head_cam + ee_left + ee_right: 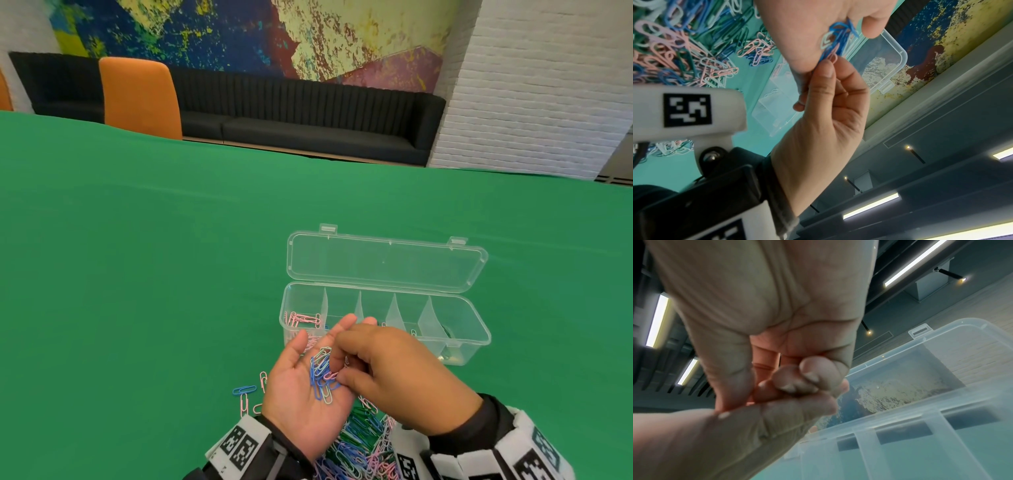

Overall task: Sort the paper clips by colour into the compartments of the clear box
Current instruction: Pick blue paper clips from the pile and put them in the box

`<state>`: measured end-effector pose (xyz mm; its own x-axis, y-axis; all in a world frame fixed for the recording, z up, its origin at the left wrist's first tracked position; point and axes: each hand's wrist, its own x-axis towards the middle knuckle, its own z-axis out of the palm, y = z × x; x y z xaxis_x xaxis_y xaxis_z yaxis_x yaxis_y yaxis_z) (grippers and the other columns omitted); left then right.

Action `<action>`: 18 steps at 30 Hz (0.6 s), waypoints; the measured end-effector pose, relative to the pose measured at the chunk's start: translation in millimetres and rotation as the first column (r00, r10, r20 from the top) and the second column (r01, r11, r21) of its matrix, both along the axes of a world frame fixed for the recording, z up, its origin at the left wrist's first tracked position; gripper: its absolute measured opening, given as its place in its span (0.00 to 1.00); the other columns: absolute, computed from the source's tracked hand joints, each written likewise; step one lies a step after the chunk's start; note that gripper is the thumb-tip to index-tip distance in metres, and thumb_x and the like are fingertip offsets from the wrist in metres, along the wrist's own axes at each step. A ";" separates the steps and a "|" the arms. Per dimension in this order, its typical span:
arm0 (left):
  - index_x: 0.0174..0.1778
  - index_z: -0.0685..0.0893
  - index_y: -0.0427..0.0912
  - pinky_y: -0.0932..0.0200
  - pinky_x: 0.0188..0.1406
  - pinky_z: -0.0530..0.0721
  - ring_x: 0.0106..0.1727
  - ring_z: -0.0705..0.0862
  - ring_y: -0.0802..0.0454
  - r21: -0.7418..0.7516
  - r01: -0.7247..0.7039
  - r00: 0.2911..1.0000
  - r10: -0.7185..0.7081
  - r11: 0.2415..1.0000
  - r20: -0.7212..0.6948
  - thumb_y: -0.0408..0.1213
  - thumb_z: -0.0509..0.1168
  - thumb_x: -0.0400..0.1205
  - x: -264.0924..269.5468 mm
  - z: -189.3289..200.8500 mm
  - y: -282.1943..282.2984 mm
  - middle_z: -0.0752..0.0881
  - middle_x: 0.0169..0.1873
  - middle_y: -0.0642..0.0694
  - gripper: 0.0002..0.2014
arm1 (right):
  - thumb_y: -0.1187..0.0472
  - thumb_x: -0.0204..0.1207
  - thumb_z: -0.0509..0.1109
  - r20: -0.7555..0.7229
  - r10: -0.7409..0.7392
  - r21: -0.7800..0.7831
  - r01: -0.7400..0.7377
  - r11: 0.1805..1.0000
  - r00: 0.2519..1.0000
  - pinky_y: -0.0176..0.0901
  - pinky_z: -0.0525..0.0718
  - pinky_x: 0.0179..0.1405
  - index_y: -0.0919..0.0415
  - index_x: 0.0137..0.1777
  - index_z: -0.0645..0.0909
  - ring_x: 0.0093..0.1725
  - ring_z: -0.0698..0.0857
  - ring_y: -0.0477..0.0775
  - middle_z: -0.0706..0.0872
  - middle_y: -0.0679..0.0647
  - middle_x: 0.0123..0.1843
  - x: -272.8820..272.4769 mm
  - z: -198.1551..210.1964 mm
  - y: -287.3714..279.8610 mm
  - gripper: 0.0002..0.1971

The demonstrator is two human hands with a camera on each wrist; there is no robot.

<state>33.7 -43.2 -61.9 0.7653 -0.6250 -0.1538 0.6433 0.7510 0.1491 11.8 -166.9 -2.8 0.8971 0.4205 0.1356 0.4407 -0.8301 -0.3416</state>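
A: Left hand (301,387)?

B: Palm up, fingers relaxed and mostly straight, cupping a small bunch of paper clips (322,377). Mostly blue, one pale mint, one pink.

A: Right hand (394,373)?

B: Above the left palm, knuckles up, fingers curled. Left wrist view: thumb and a fingertip pinch a pink clip (833,56) at the edge of the bunch. Right wrist view: only curled fingers, the clip itself hidden.

A: The rest of the clips?

B: Big mixed pile (356,448) on the green table (137,274) at its near edge, under and between the wrists. Pink, blue, green, pale ones, tangled. A few strays (246,394) just left of the left hand: one blue, some pink.

A: Clear box (472,329)?

B: Just beyond the hands, long side toward the person, lid (387,263) folded back flat behind it. Five compartments in a row. Leftmost holds pink clips (305,320). One pale clip (413,332) shows further right, near the fourth compartment; which one exactly, cannot tell. Something dark in the rightmost, unclear. Fingertips hide the near wall of the second and third.

A: Beyond the table?

B: Orange chair (140,96) at the far edge, a black sofa (308,116) behind.
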 end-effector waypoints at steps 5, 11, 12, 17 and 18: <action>0.68 0.74 0.25 0.39 0.54 0.85 0.55 0.86 0.30 -0.065 0.046 0.999 -0.047 0.997 -0.009 0.40 0.65 0.76 -1.1 -0.7 1.4 0.75 0.67 0.21 0.28 | 0.56 0.76 0.66 -0.019 -0.003 -0.050 0.002 0.999 1.000 0.40 0.67 0.44 0.53 0.48 0.78 0.43 0.69 0.44 0.77 0.45 0.45 -0.1 0.4 -0.6 0.04; 0.64 0.78 0.21 0.30 0.52 0.83 0.54 0.85 0.28 -0.135 0.029 1.000 -0.030 0.990 -0.004 0.34 0.75 0.68 -0.8 -0.2 0.7 0.79 0.62 0.22 0.31 | 0.58 0.77 0.65 -0.027 0.008 0.041 -0.007 0.999 1.000 0.29 0.67 0.36 0.50 0.44 0.74 0.37 0.69 0.41 0.70 0.40 0.37 3.3 -3.2 -6.4 0.03; 0.63 0.79 0.21 0.31 0.53 0.82 0.53 0.85 0.29 -0.142 0.022 1.000 -0.024 0.990 -0.014 0.34 0.76 0.67 -0.4 -0.4 0.5 0.81 0.59 0.23 0.31 | 0.59 0.76 0.65 -0.037 0.012 0.094 -0.008 0.996 0.999 0.28 0.68 0.37 0.48 0.43 0.73 0.36 0.71 0.41 0.71 0.41 0.38 3.8 -3.0 -7.1 0.04; 0.65 0.77 0.23 0.32 0.53 0.77 0.61 0.82 0.29 -0.073 -0.060 0.994 0.053 0.995 -0.096 0.44 0.55 0.75 2.1 0.2 -1.7 0.80 0.63 0.24 0.30 | 0.62 0.75 0.68 -0.190 -0.013 0.453 0.099 0.886 0.982 0.29 0.75 0.39 0.49 0.38 0.76 0.36 0.78 0.39 0.81 0.40 0.37 7.1 -5.6 -10.1 0.08; 0.63 0.79 0.22 0.29 0.52 0.76 0.63 0.80 0.29 -0.075 -0.076 0.991 0.067 0.994 -0.115 0.44 0.55 0.75 1.8 1.2 -2.4 0.79 0.63 0.23 0.29 | 0.62 0.74 0.68 -0.238 -0.008 0.535 0.138 0.834 0.971 0.30 0.76 0.36 0.52 0.37 0.78 0.34 0.79 0.39 0.83 0.40 0.35 8.0 -6.5 -10.5 0.06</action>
